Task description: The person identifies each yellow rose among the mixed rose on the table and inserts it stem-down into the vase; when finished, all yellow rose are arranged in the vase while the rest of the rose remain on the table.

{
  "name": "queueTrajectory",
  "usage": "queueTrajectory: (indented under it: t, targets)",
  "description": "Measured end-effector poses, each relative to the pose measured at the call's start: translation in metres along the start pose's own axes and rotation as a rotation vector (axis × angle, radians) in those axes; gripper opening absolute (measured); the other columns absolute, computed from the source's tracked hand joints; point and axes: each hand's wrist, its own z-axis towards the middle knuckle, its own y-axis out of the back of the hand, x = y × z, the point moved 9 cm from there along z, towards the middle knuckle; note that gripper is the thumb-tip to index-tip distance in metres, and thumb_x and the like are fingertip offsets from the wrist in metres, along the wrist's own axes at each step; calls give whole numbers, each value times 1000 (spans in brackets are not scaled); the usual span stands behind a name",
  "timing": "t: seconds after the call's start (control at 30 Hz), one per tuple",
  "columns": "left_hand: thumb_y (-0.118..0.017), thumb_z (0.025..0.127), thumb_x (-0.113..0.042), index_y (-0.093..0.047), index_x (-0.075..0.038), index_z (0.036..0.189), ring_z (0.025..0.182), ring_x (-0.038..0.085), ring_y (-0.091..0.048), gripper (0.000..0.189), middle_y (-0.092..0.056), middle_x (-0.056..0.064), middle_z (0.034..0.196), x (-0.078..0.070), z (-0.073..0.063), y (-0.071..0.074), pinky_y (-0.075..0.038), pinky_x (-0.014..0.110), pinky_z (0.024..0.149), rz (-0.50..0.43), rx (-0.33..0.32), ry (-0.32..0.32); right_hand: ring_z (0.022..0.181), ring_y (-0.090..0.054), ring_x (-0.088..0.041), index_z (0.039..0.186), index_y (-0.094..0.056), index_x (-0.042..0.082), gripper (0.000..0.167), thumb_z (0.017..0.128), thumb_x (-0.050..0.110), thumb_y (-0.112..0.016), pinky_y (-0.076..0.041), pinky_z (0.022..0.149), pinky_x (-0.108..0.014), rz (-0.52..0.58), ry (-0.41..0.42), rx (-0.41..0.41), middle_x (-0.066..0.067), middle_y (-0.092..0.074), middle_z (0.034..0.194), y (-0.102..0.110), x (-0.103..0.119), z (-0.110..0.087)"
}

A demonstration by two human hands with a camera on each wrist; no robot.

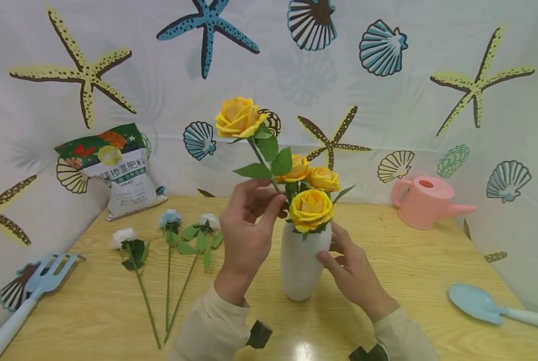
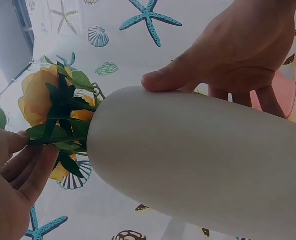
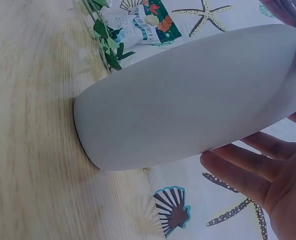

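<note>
A yellow rose (image 1: 239, 118) stands tall over the white vase (image 1: 301, 265), its green stem pinched between the thumb and fingers of my left hand (image 1: 249, 228). Its lower stem passes behind the hand toward the vase mouth, where leaves hide the end. Several other yellow roses (image 1: 311, 210) fill the mouth. My right hand (image 1: 356, 273) holds the vase by its right side, thumb in front and fingers behind, as the left wrist view also shows. The vase (image 3: 187, 95) stands with its base on the wooden table (image 3: 33, 150).
Left of the vase lie two white roses (image 1: 125, 237) and a blue rose (image 1: 170, 217) on long stems. A fertilizer bag (image 1: 131, 183) leans at the back left, near a light blue hand fork (image 1: 43, 281). At right are a pink watering can (image 1: 424, 203) and a blue trowel (image 1: 476, 303).
</note>
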Motion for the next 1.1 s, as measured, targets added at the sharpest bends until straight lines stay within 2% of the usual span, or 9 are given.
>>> queueTrajectory:
  t: [0.17, 0.3, 0.47, 0.67, 0.77, 0.87, 0.97, 1.1]
  targets:
    - [-72, 88, 7, -61, 8, 112, 72, 34, -72, 27, -71, 23, 93, 2, 0, -2, -63, 31, 69, 17, 52, 36, 111, -69, -35, 153, -32, 17, 57, 103, 24, -58, -60, 79, -34, -9, 4, 2, -21, -61, 137, 0, 2, 0]
    - [-73, 88, 4, -62, 6, 117, 72, 31, -74, 30, -73, 22, 94, 3, 0, -3, -63, 30, 68, 65, 94, 59, 110, -69, -35, 153, -33, 16, 56, 103, 24, -57, -60, 78, -31, -14, 27, -4, -22, -63, 134, 0, 5, 0]
    - [-73, 88, 4, -64, 5, 116, 73, 27, -74, 29, -74, 20, 98, 0, 0, -2, -62, 29, 66, 101, 127, 59, 108, -69, -35, 152, -33, 16, 55, 103, 22, -58, -60, 78, -30, -14, 30, -5, -21, -64, 133, -1, 5, 0]
    - [-72, 89, 4, -65, 6, 110, 90, 29, -77, 22, -72, 20, 108, 2, 0, -3, -62, 27, 67, 89, 154, 105, 109, -69, -36, 153, -32, 16, 58, 102, 21, -59, -60, 79, -30, -9, 15, -5, -21, -63, 134, -1, 2, 0]
    - [-73, 88, 5, -64, 6, 112, 88, 30, -77, 25, -73, 21, 106, 2, 0, -3, -62, 26, 67, 79, 148, 127, 109, -69, -36, 153, -32, 15, 58, 103, 21, -59, -60, 79, -29, -13, 16, -5, -21, -63, 135, -1, 2, 0]
    - [-73, 87, 6, -58, 4, 122, 81, 31, -76, 38, -72, 22, 99, 3, 0, -1, -62, 27, 66, 55, 103, 127, 110, -69, -36, 154, -31, 15, 58, 103, 21, -59, -60, 79, -31, -14, 12, -5, -21, -62, 137, -1, 1, 0]
    - [-73, 87, 7, -51, 2, 132, 76, 34, -74, 50, -70, 22, 93, 3, -1, 0, -63, 30, 66, 39, 52, 91, 110, -69, -36, 154, -31, 15, 60, 102, 21, -59, -60, 79, -32, -17, 8, -8, -21, -60, 139, -1, 0, 0]
    - [-71, 88, 8, -53, 2, 133, 75, 34, -75, 49, -70, 23, 92, 2, -3, -1, -63, 31, 64, 60, 35, 2, 110, -69, -36, 154, -31, 16, 59, 102, 21, -59, -60, 79, -32, -21, 5, -10, -21, -60, 139, 0, 1, -1]
